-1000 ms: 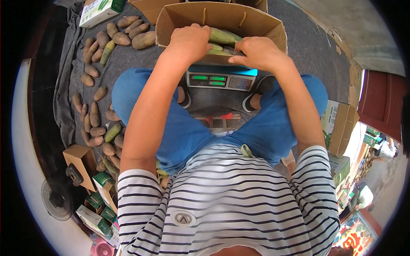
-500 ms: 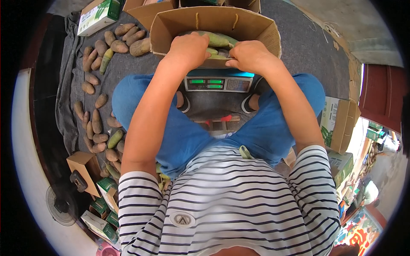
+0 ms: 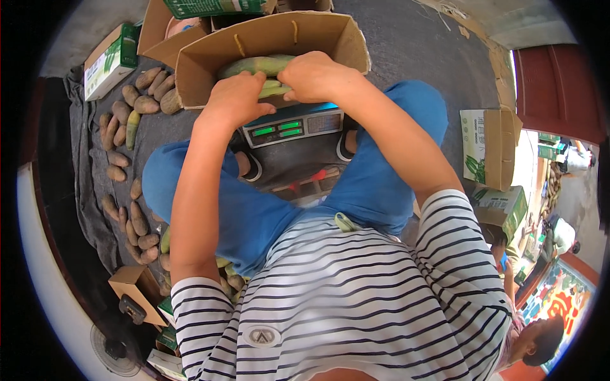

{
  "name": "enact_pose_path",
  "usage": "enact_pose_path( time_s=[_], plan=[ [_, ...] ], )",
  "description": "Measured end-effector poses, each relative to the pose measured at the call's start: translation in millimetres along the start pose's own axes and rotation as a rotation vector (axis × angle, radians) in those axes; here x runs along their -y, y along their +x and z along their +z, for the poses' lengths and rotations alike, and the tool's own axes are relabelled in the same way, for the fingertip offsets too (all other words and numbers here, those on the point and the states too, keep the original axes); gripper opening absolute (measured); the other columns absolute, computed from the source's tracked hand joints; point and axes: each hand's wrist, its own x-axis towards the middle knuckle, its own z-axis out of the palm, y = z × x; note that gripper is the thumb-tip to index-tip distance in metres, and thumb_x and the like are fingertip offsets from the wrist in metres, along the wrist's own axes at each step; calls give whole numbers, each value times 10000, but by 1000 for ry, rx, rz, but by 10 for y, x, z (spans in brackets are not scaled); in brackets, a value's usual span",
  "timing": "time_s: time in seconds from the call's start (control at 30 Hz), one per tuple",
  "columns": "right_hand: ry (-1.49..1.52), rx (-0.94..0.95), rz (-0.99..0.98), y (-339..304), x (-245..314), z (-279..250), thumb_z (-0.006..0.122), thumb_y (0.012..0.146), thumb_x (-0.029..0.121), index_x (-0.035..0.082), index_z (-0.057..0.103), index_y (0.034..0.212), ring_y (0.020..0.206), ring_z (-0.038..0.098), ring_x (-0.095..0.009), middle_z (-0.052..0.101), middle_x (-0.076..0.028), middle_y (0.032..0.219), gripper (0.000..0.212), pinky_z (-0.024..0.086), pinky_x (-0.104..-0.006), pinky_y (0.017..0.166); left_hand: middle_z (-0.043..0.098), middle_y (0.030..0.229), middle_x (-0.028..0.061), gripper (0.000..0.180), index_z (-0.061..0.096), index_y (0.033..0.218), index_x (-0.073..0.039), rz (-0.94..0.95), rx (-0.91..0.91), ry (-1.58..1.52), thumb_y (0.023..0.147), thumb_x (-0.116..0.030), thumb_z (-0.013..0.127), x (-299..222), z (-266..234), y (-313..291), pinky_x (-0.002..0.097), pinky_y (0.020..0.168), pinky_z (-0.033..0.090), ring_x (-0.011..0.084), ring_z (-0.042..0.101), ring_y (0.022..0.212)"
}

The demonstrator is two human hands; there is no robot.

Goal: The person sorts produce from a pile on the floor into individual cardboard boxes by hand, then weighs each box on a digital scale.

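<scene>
An open cardboard box [image 3: 194, 73] with string loops stands on a digital scale [image 3: 295, 129] between my bent knees. Green radishes [image 3: 257, 65] lie inside it. My left hand [image 3: 236, 98] is closed over the box's front wall, its fingers inside and its thumb stretched along the outside. To its right, my right hand [image 3: 319, 77] reaches over the same wall with bent fingers. Its fingertips and thumb close at the end of a pale green radish [image 3: 274, 87], and part of that grip is hidden.
Many soil-covered radishes [image 3: 136, 219] lie on the dark cloth at left. Printed cartons [image 3: 114, 63] stand at far left and at right [image 3: 492, 149]. Another open carton [image 3: 168, 35] adjoins my box. A fan [image 3: 114, 349] is lower left; a person [image 3: 537, 343] is lower right.
The whole view has shifted and tilted, so box and scale appear further left. My hands have come closer together, and the right one has moved from the front wall toward the radishes.
</scene>
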Motion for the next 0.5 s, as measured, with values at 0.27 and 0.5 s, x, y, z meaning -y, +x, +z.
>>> enact_pose_path(
  time_s=[0.27,0.5],
  plan=[
    [15,-35,-23,59,70,-44,657,779,291,27,666,840,798,640,-315,652,-152,800,271,507,-408,694,597,978,175,453,549,1084,-28,-10,-20,10,744,-288,699,-23,14,35,437,804,462,339,580,976],
    [23,0,-21,70,71,-25,659,776,312,25,644,916,872,625,-330,649,-170,871,320,496,-426,737,612,959,184,400,548,1063,-42,-39,25,2,762,-279,663,-32,28,59,444,775,483,354,599,920]
  ],
)
